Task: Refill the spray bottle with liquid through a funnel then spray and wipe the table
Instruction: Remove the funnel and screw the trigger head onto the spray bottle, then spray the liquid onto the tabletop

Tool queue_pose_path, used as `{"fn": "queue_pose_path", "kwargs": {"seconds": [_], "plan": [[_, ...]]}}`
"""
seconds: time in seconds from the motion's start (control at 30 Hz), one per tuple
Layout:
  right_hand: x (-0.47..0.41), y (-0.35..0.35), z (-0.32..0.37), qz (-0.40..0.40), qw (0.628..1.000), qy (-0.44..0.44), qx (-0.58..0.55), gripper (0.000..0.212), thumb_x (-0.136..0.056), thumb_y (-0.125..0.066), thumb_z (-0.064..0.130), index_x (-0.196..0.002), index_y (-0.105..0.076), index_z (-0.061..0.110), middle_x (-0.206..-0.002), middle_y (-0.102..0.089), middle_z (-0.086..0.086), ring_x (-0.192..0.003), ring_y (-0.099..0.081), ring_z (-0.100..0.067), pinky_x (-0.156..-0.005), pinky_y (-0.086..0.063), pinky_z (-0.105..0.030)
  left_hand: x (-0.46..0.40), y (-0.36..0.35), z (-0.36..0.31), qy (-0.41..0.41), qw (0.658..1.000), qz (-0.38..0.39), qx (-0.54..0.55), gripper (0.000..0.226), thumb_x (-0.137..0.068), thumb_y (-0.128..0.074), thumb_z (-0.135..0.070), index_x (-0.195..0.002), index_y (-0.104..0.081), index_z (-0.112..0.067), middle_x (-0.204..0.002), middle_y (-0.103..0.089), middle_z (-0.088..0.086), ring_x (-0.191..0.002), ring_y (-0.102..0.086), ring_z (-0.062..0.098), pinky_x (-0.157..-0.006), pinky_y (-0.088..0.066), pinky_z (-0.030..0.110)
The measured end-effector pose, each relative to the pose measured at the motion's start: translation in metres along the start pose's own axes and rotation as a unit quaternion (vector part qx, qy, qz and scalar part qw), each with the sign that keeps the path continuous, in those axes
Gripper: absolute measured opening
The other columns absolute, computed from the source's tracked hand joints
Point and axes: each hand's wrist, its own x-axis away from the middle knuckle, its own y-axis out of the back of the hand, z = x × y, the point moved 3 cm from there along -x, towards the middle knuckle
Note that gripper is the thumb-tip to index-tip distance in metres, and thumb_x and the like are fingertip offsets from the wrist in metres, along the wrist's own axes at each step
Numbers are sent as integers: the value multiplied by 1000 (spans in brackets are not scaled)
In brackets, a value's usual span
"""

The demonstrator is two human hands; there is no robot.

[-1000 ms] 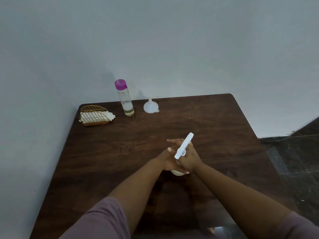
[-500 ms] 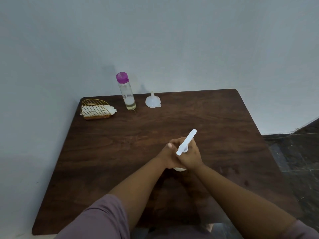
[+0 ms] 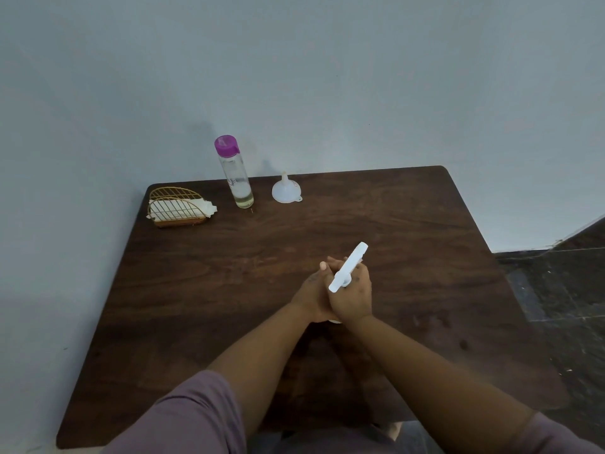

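While both hands [image 3: 334, 290] stay clamped on the spray bottle [image 3: 347, 267] mid-tabletop [image 3: 196, 306], its head has barely turned, so unscrewing continues.

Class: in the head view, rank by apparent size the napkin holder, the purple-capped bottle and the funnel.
1. Napkin holder and purple-capped bottle: the holder is wide, the bottle tall, too alike to rank.
2. Funnel: clearly smallest.
All stand along the table's far edge, so nearness hardly matters.

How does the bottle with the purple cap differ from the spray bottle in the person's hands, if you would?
The purple-capped bottle stands free at the table's far edge; the spray bottle is gripped by both hands. The first is clear and fully visible; the second shows mainly its white spray head. Both are upright.
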Motion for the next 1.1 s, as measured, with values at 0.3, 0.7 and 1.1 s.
{"fn": "queue_pose_path", "kwargs": {"seconds": [0.3, 0.7, 1.1], "plan": [[-21, 18, -11, 173, 979, 104, 27, 41, -73, -70, 60, -91, -72, 24, -96, -68, 6, -96, -63, -6, -81, -54, -34, -4, 7, 4, -7, 997, 65, -37, 86, -50, -93, -45, -125, -55, -28, -120, -60, -12, -117, -55, 9, -101, -45, 25], [1, 12, 16, 41, 998, 36, 30, 29, -83, -72, 36, -63, -56, 24, -67, -45, 16, -97, -59, -28, -86, -47, -53, 3, -1, 6, -5, 999, -10, 45, 82, -60, -87, -26, -134, -52, -16, -121, -57, -13, -119, -57, 16, -105, -45, 35], [4, 15, -5, -19, 993, -111, -23, 39, -66, -81, 25, -84, -47, 18, -87, -53, 2, -78, -56, -10, -62, -41, -19, -1, -18, 19, 68, 994, -61, 68, 94, -65, -87, -20, -144, -36, -17, -147, -42, 5, -135, -42, 22, -112, -37, 35]]}}
